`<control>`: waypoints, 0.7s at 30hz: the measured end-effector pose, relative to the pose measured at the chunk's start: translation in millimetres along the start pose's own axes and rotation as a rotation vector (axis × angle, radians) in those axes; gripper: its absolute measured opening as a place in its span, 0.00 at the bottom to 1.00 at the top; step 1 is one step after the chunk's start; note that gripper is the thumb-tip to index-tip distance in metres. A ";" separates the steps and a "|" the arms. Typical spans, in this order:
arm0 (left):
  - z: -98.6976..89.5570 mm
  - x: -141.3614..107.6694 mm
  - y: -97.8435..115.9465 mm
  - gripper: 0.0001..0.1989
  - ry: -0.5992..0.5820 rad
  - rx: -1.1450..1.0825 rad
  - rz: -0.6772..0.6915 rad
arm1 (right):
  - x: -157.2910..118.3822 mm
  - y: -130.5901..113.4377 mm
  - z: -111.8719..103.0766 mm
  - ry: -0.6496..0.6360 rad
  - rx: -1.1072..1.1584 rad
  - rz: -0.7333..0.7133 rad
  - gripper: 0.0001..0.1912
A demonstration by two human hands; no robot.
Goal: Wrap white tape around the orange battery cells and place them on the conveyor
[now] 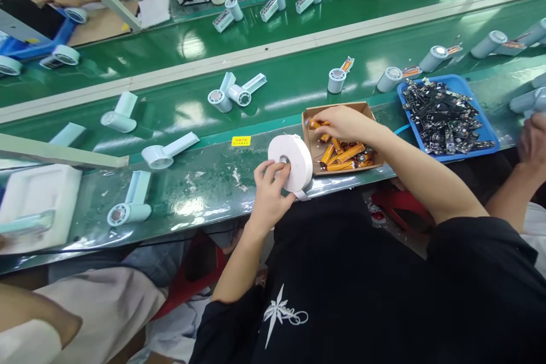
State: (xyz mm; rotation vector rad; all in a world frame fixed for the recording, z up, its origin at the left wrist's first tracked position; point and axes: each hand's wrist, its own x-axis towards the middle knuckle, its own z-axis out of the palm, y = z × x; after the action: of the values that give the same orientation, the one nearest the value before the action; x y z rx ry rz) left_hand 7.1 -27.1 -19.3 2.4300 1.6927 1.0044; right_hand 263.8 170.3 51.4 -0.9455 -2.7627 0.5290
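A wide, flat roll of white tape (302, 160) is held tilted at the edge of the glossy green tabletop (209, 185) by the left hand (272, 192), whose fingers are curled onto its near face, with the tips at the central hole. A short loose end of tape is seen hanging from the roll's lower edge. By the right hand (347, 124), a small orange cylindrical cell (314, 123) is pinched between thumb and fingers, over the left part of an open brown cardboard box (360, 170). In this box, just beside the roll, more orange cylindrical cells with thin wires (350, 153) are heaped at various angles. To the right of the box, a blue plastic tray (495, 145) is filled with narrow black circuit boards (447, 116). A yellow rectangular label (241, 141) is seen beyond the roll, to its left. Farther left, a pale-blue plastic housing with a round head and trough-shaped handle (128, 213) is laid near the tabletop's edge.
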 end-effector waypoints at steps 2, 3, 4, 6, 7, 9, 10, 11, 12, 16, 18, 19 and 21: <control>-7.8 -0.6 0.3 0.28 0.035 0.053 0.018 | -25.5 -11.3 -15.2 0.176 0.227 0.055 0.11; -11.4 -0.7 0.9 0.29 0.042 0.077 0.031 | -39.2 -20.1 -20.5 0.237 0.320 0.070 0.12; -14.7 -0.4 1.8 0.29 0.041 0.100 0.043 | -52.4 -30.2 -23.9 0.272 0.390 0.081 0.13; -20.2 1.6 4.5 0.30 0.028 0.132 0.071 | -74.6 -50.6 -25.3 0.288 0.451 0.098 0.12; -22.4 3.0 6.1 0.30 0.019 0.143 0.087 | -83.2 -59.3 -24.0 0.281 0.446 0.106 0.11; -25.1 5.8 8.9 0.31 0.001 0.167 0.131 | -95.2 -71.8 -18.8 0.284 0.403 0.128 0.12; -25.7 6.9 9.8 0.31 -0.004 0.177 0.156 | -99.2 -75.5 -15.5 0.289 0.384 0.134 0.13; -25.8 7.7 10.2 0.32 -0.006 0.182 0.181 | -102.3 -77.9 -12.2 0.288 0.377 0.134 0.13; -25.6 8.2 10.1 0.32 -0.007 0.179 0.200 | -104.6 -79.4 -9.0 0.274 0.380 0.130 0.13; -24.2 10.9 5.9 0.32 -0.056 0.127 0.233 | -110.2 -81.5 0.4 0.179 0.363 0.139 0.10; -25.7 14.6 3.5 0.31 -0.093 0.142 0.260 | -111.6 -82.5 3.3 0.137 0.305 0.166 0.10; -27.3 17.0 2.7 0.31 -0.101 0.161 0.280 | -112.0 -82.9 4.3 0.124 0.274 0.175 0.10; -31.9 22.0 2.2 0.29 -0.093 0.190 0.316 | -112.7 -82.2 5.7 0.121 0.235 0.188 0.10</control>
State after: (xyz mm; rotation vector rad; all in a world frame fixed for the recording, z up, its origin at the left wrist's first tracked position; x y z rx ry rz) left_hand -2.6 -20.2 17.6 2.8835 1.4674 0.7660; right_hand 304.7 38.4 72.4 -1.1431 -2.4530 0.7792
